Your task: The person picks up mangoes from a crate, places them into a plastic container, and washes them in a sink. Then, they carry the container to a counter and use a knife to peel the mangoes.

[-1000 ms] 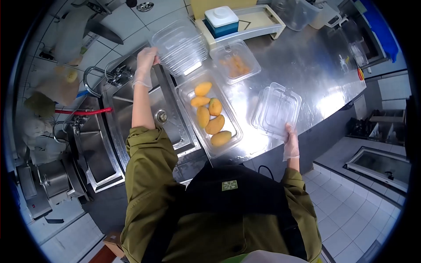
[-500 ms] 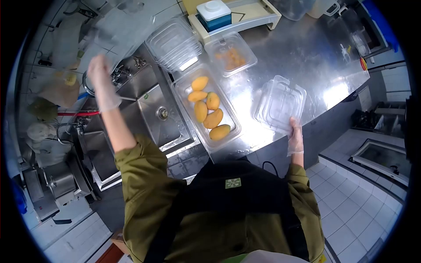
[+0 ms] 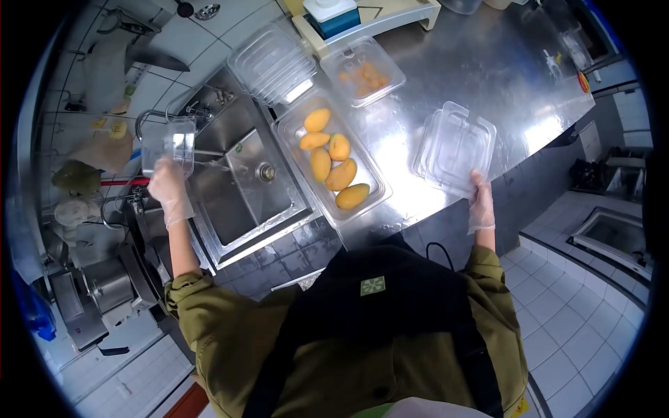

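Note:
My left hand (image 3: 169, 188), in a clear glove, is closed on a clear plastic container (image 3: 182, 139) held over the left side of the sink (image 3: 237, 188). Water streaks show beside it, over the basin. At the counter's front edge my gloved right hand (image 3: 481, 202) grips the corner of a clear notched plastic lid (image 3: 456, 150). What lies under that lid is hard to make out. Between my hands, a long clear tub (image 3: 376, 198) of several yellow mangoes (image 3: 341, 174) rests on the counter beside the sink.
Stacked clear containers (image 3: 268, 63) stand behind the tub. A lidded clear box (image 3: 387, 80) with orange pieces sits to their right, near a cream stand (image 3: 401, 24) bearing a teal-and-white box (image 3: 333, 15). A faucet (image 3: 198, 110) rises behind the sink.
My left hand has come down from the upper left with the clear container, lowering it over the sink. The right hand still grips the lid at the counter's edge. The view has shifted slightly.

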{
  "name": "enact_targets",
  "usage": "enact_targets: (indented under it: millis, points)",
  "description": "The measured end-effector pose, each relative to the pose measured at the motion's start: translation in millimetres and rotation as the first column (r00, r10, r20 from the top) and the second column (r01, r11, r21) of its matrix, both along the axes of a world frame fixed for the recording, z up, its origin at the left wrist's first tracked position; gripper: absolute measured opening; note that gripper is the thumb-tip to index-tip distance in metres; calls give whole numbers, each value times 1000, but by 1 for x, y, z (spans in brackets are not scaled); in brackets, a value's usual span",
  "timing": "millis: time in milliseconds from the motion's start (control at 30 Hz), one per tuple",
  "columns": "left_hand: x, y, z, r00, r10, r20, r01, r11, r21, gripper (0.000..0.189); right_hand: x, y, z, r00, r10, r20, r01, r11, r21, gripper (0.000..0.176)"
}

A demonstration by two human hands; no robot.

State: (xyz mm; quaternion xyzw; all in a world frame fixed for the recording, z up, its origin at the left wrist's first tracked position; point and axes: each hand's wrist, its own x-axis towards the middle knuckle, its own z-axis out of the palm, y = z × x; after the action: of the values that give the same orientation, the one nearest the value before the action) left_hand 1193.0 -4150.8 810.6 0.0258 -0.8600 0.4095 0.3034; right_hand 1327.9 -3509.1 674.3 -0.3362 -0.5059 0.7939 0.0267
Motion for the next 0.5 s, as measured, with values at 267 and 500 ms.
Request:
enact_targets:
  millis: [267, 500]
  points:
    - [66, 31, 29, 911, 331, -246, 394, -522, 756, 6, 8, 17, -1, 996, -59, -69, 58, 998, -15, 43]
    - [34, 226, -2, 979, -126, -159, -47, -904, 424, 13, 13, 50, -2, 992, -118, -43, 115, 992, -47, 43]
